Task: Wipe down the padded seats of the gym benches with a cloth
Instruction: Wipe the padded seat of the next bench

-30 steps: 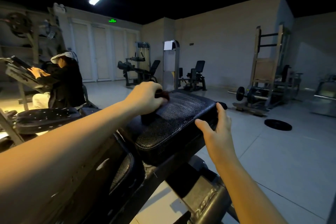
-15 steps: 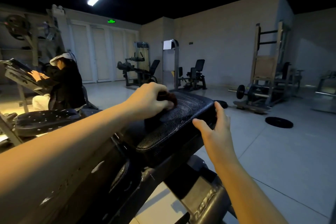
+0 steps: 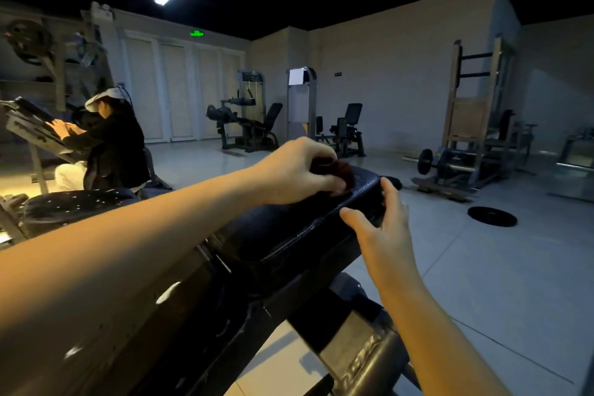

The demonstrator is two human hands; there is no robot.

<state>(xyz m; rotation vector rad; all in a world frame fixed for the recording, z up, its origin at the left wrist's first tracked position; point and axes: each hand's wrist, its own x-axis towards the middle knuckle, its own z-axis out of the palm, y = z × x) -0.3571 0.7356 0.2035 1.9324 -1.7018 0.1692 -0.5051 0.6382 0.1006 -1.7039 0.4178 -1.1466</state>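
Note:
A black padded bench seat (image 3: 289,228) runs away from me at the centre, tilted on its dark steel frame. My left hand (image 3: 299,170) grips a bunched dark reddish cloth (image 3: 337,169) and presses it on the pad near its far end. My right hand (image 3: 382,225) holds the pad's right edge, thumb on top and fingers curled over the side. A second black padded seat (image 3: 74,206) with pale specks lies to the left.
A person in a black top (image 3: 112,145) sits at a machine on the left. A weight plate (image 3: 491,216) lies on the grey floor at right. A barbell rack (image 3: 463,151) and seated machines (image 3: 250,125) stand along the far wall.
My left hand has slid the cloth along the pad from its near middle toward the far end. My right hand kept its hold on the pad's right edge.

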